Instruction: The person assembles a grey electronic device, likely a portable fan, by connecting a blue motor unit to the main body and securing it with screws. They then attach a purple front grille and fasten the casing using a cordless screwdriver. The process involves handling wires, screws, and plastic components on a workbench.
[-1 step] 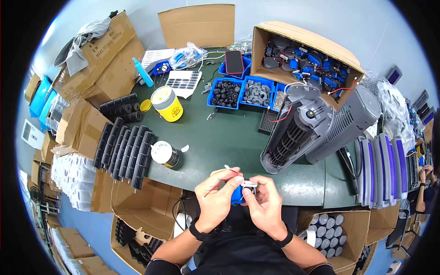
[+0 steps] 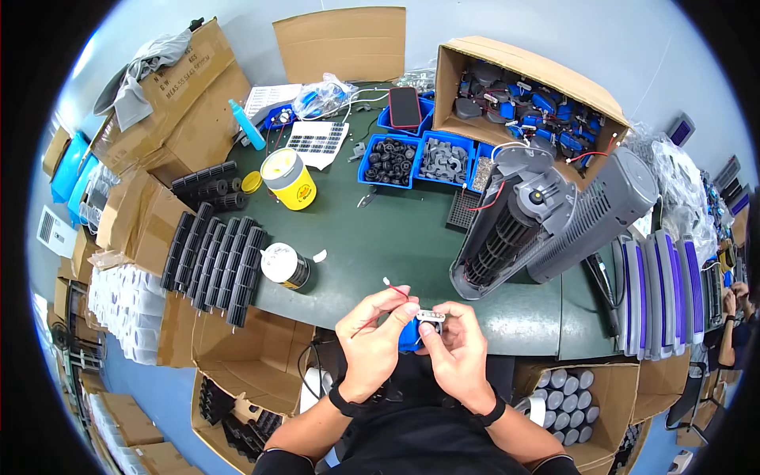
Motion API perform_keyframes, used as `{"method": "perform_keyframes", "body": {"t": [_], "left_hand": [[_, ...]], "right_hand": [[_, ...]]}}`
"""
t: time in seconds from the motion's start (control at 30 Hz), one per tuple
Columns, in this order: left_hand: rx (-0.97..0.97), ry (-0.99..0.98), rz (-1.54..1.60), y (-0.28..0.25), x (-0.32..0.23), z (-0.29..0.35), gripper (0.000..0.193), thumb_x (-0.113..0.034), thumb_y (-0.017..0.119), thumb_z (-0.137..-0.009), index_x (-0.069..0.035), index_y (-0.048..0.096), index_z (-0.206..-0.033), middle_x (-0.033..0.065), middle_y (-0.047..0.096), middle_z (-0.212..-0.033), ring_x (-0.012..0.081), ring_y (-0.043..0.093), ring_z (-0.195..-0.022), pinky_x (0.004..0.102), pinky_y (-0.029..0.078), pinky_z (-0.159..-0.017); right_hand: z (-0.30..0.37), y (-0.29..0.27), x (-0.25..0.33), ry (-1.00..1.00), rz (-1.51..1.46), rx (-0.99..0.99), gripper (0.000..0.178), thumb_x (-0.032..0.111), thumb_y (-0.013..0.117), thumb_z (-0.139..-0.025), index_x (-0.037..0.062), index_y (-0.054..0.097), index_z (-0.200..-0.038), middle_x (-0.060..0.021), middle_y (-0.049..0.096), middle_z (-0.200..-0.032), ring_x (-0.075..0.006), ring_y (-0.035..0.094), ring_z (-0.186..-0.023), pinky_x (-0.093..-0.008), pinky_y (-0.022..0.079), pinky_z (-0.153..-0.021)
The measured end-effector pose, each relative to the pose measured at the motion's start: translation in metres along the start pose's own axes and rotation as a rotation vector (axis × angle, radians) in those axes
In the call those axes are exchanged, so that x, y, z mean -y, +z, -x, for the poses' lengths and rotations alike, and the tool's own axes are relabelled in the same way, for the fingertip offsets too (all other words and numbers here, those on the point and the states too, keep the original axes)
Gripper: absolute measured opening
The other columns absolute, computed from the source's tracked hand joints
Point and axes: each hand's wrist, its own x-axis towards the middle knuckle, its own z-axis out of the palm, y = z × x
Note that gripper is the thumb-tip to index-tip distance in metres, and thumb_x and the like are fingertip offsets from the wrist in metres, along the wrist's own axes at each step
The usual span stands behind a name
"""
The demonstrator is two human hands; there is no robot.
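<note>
My left hand [image 2: 375, 332] and my right hand [image 2: 457, 348] are both closed around a small blue motor [image 2: 410, 336] at the table's front edge. A narrow white strip [image 2: 431, 316] shows on top of the motor, between the fingertips. My left thumb and forefinger pinch a thin red wire [image 2: 398, 290]. A small white plug [image 2: 387, 281] on that wire's end points up and to the left. My fingers cover much of the motor. Beyond my right hand, an opened grey tower fan housing [image 2: 511, 229] with a black ribbed roller leans on the table.
Blue bins [image 2: 388, 161] of small parts stand at the back, before a cardboard box [image 2: 522, 55] of blue motors. A yellow tub [image 2: 288, 179] and a white-topped can [image 2: 285, 266] stand left, beside black ribbed rollers [image 2: 214, 265]. Grey-and-purple panels [image 2: 661, 293] stand right.
The red wire and its white plug have swung upward, clear of my left fingertips. The white strip on the motor shows more fully. Both hands have barely shifted.
</note>
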Motion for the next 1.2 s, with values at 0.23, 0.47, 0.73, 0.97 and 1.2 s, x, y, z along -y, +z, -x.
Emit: {"method": "perform_keyframes", "body": {"t": [0.23, 0.47, 0.73, 0.97, 1.2], "left_hand": [[-0.171, -0.082, 0.154, 0.008, -0.002, 0.005, 0.032, 0.007, 0.079, -0.09, 0.006, 0.069, -0.12, 0.0154, 0.076, -0.111, 0.021, 0.075, -0.099, 0.0337, 0.06, -0.093], [-0.301, -0.113, 0.215, 0.01, 0.0, 0.006, 0.028, 0.004, 0.079, -0.091, 0.006, 0.07, -0.118, 0.0156, 0.078, -0.103, 0.0175, 0.075, -0.096, 0.0298, 0.06, -0.088], [-0.306, -0.165, 0.241, 0.003, 0.006, 0.01, 0.019, -0.001, 0.081, -0.092, 0.001, 0.072, -0.109, 0.0076, 0.075, -0.097, 0.0105, 0.07, -0.088, 0.0256, 0.056, -0.083], [-0.134, -0.447, 0.608, -0.009, 0.015, 0.007, 0.017, -0.011, 0.069, -0.102, -0.008, 0.065, -0.119, 0.0054, 0.071, -0.113, 0.0156, 0.069, -0.102, 0.0327, 0.056, -0.091], [0.163, -0.512, 0.685, 0.012, 0.019, 0.006, 0.063, -0.05, 0.042, -0.11, -0.001, 0.048, -0.149, 0.0203, 0.065, -0.135, 0.0328, 0.065, -0.125, 0.0449, 0.053, -0.107]], "right_hand": [[-0.005, 0.0, -0.001, 0.094, -0.189, -0.055, 0.031, 0.004, 0.065, -0.104, 0.0019, 0.047, -0.129, -0.0145, 0.07, -0.108, -0.0182, 0.074, -0.091, -0.0334, 0.067, -0.073], [-0.006, 0.008, -0.001, -0.059, -0.175, -0.163, 0.03, 0.002, 0.066, -0.103, 0.0017, 0.047, -0.126, -0.0119, 0.064, -0.109, -0.0167, 0.072, -0.091, -0.033, 0.068, -0.074], [0.004, 0.017, -0.017, -0.224, -0.129, -0.167, 0.03, -0.005, 0.066, -0.1, -0.0015, 0.046, -0.122, -0.0127, 0.062, -0.109, -0.0164, 0.071, -0.09, -0.0326, 0.068, -0.075], [0.003, 0.015, -0.016, -0.204, -0.187, -0.117, 0.03, -0.006, 0.065, -0.1, -0.0014, 0.045, -0.123, -0.0145, 0.061, -0.112, -0.0189, 0.07, -0.099, -0.0352, 0.069, -0.075], [0.002, 0.016, -0.012, -0.238, -0.261, -0.101, 0.035, -0.007, 0.064, -0.1, 0.0003, 0.041, -0.125, -0.0159, 0.06, -0.118, -0.0214, 0.07, -0.102, -0.0391, 0.07, -0.08]]}}
